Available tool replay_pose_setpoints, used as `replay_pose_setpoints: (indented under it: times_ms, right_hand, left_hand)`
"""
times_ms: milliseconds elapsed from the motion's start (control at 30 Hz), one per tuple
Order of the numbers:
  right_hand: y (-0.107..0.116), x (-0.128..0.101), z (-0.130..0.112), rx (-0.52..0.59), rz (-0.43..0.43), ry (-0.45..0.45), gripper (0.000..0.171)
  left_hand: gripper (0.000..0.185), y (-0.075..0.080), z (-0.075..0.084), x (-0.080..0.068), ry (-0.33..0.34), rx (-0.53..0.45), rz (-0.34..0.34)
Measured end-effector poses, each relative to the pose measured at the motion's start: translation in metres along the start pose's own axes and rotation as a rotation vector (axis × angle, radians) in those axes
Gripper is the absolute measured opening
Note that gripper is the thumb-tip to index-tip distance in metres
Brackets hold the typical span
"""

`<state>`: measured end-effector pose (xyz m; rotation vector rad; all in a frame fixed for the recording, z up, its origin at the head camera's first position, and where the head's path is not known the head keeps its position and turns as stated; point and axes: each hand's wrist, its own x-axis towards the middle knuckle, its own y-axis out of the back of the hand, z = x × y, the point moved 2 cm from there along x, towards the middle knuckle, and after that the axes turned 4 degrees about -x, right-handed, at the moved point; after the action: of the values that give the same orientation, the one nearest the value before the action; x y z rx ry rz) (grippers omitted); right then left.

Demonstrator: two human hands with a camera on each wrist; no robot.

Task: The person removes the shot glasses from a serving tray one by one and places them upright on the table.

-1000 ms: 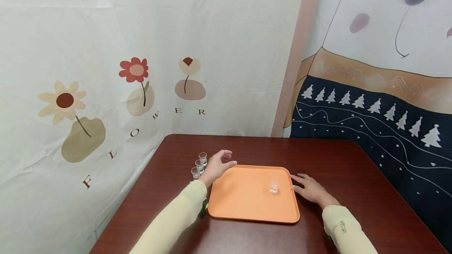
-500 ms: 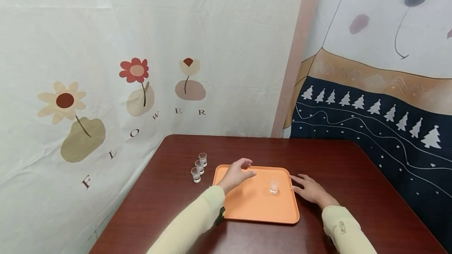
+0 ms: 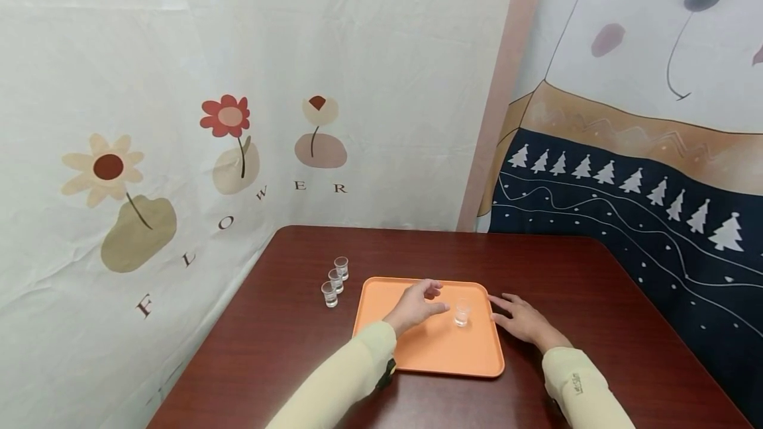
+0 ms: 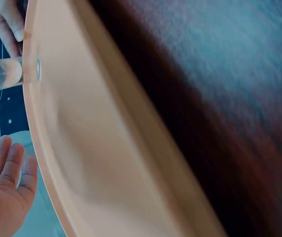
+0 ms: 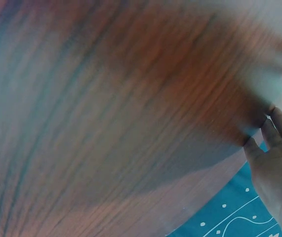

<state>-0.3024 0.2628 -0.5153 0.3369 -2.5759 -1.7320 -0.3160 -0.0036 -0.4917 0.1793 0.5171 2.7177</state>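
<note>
Pale yellow long sleeves are worn on both arms. A dark strap is seen at the left cuff. Small dark lettering is printed near the right cuff.

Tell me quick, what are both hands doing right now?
Left hand: open, over the orange tray, near the glass, holding nothing.
Right hand: open, flat beside the tray.

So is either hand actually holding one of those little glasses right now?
No. The left hand hovers open over the orange tray, just short of the small glass. The right hand lies flat on the table at the tray's edge.
</note>
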Motion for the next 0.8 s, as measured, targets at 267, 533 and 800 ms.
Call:
replay_pose_setpoints:
  times_ms: [267,533,800]
  right_hand:
    - [-0.001,-0.001,-0.001,0.002,0.001,-0.011,0.056]
    - [-0.002,-0.001,0.002,0.007,0.0,-0.007,0.059]
    - [-0.002,-0.001,0.002,0.01,0.001,-0.01,0.057]
  left_hand:
    - [0.047,-0.02,0.001,0.003,0.015,0.03,-0.039]
    - [0.044,-0.035,0.004,0.004,-0.007,0.057,-0.057]
    - [0.029,-0.039,0.004,0.005,-0.031,0.068,-0.053]
